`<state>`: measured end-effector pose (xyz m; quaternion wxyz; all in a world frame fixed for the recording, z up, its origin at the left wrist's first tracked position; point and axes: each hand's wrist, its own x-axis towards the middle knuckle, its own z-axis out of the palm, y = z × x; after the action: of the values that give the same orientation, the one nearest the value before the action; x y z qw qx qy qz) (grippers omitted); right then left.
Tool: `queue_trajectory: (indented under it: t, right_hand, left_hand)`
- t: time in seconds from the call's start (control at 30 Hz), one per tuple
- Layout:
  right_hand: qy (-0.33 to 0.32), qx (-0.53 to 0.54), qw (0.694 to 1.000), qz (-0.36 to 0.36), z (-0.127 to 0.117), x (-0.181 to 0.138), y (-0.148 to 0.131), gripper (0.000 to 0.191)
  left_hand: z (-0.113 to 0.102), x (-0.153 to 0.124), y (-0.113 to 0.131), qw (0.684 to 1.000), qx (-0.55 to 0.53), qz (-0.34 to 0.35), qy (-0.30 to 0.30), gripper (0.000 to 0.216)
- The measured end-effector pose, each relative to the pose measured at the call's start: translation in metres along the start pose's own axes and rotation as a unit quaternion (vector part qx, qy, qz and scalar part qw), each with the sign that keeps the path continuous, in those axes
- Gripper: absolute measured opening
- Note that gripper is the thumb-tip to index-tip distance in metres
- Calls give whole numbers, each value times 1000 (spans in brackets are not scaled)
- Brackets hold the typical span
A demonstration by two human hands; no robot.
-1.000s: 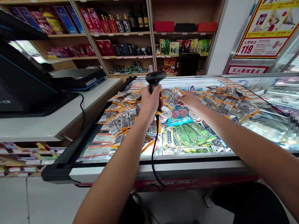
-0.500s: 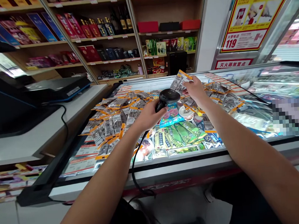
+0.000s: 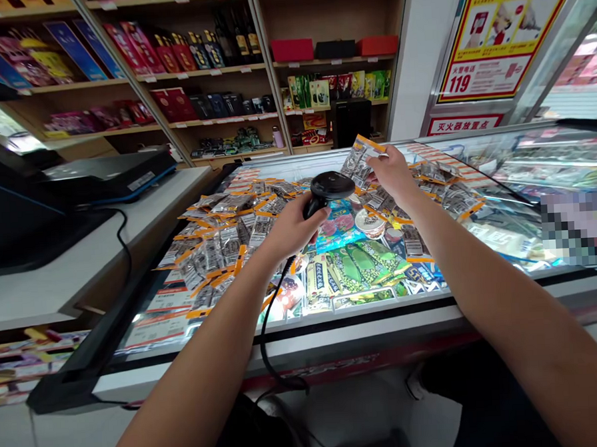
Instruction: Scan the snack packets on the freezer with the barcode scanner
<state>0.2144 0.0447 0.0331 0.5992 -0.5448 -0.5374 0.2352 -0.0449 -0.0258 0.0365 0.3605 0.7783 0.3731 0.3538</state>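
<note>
My left hand [image 3: 291,229] is closed round the grip of a black corded barcode scanner [image 3: 326,187], whose head points toward the packet in my other hand. My right hand [image 3: 393,173] pinches a small silver snack packet with an orange edge [image 3: 358,159], lifted a little above the glass lid of a chest freezer [image 3: 333,315]. Many more such packets [image 3: 224,244] lie spread over the glass on both sides. The scanner's black cable [image 3: 267,345] hangs down over the freezer's front edge.
A white counter [image 3: 80,261] at the left carries a black till screen [image 3: 13,218] and a flat black device [image 3: 110,173]. Wooden shelves [image 3: 230,73] of boxes and bottles fill the back wall. A glass-fronted case [image 3: 550,163] stands on the right.
My right hand picked a packet off the glass and raised it. My left hand lowered and tilted the scanner so its head faces the packet. My view shifted slightly right.
</note>
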Motion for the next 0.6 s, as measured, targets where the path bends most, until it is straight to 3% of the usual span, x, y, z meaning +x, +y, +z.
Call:
queue_trajectory:
  t: [0.07, 0.17, 0.27, 0.33, 0.4, 0.5, 0.6]
  right_hand:
    - [32, -71, 997, -9, -12, 8, 5, 18]
    - [100, -202, 974, -4, -38, 19, 19, 21]
    - [178, -332, 927, 3, -57, 22, 32, 42]
    - [191, -379, 905, -38, -56, 19, 35, 54]
    - [132, -380, 908, -112, -37, 15, 33, 51]
    - [-58, -345, 916, -197, 19, 12, 29, 46]
    - [-215, -364, 878, -223, 83, 14, 32, 58]
  left_hand:
    - [-1, 3, -1, 998, -57, -8, 26, 19]
    - [-5, 9, -2, 981, -158, -9, 111, 19]
    - [-14, 13, -3, 952, -219, -6, 214, 18]
    - [-22, 15, -4, 935, -235, -8, 265, 19]
    - [-28, 16, -5, 924, -244, -14, 295, 20]
    - [-32, 16, -8, 913, -261, -25, 313, 20]
    - [-31, 14, -9, 911, -269, -32, 310, 20]
